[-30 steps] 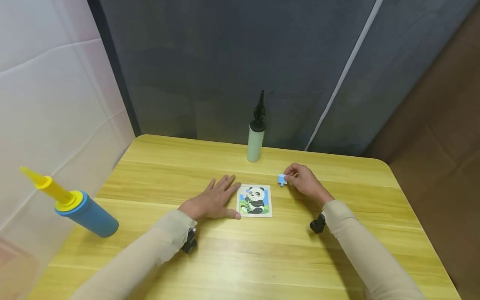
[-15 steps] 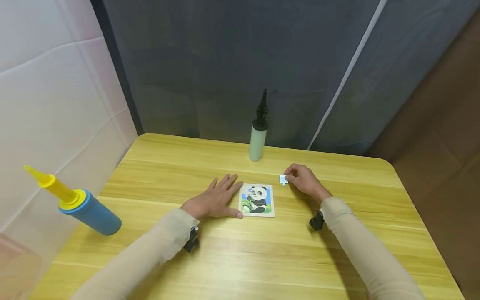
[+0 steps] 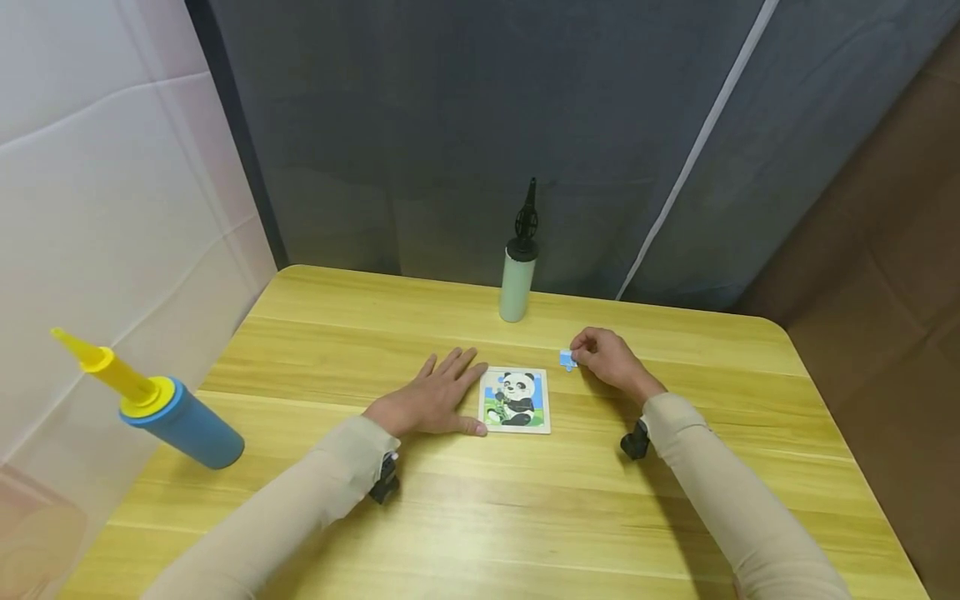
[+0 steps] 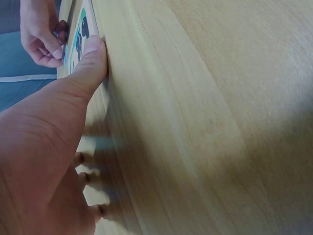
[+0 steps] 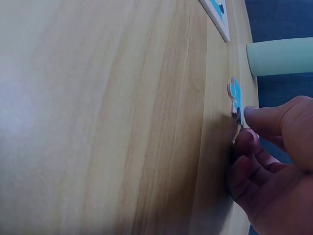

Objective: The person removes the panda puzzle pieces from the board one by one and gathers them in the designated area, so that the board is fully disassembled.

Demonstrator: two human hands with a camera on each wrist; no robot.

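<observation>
A small framed panda jigsaw puzzle [image 3: 516,402] lies flat on the table, its pale wooden border showing all round. My left hand [image 3: 429,402] rests spread beside it, with thumb and fingers touching the left border. In the left wrist view the left thumb [image 4: 92,58] lies against the puzzle's edge. To the right of the frame, my right hand [image 3: 611,362] pinches a blue jigsaw piece [image 3: 567,359] by one side. The right wrist view shows this piece [image 5: 235,95] held between thumb and fingertip, just over the wood; its far side is hidden by the fingers.
Behind the puzzle a pale green hand pump [image 3: 517,286] with a black top stands upright. At the left stands a blue and yellow hand pump [image 3: 183,422]. Grey cloth [image 3: 450,142] hangs beyond the wooden table's [image 3: 487,517] back edge.
The blue piece tilted and caught the light half a second ago, and now shows blue again. Both hands keep nearly the same places; the head view has shifted slightly.
</observation>
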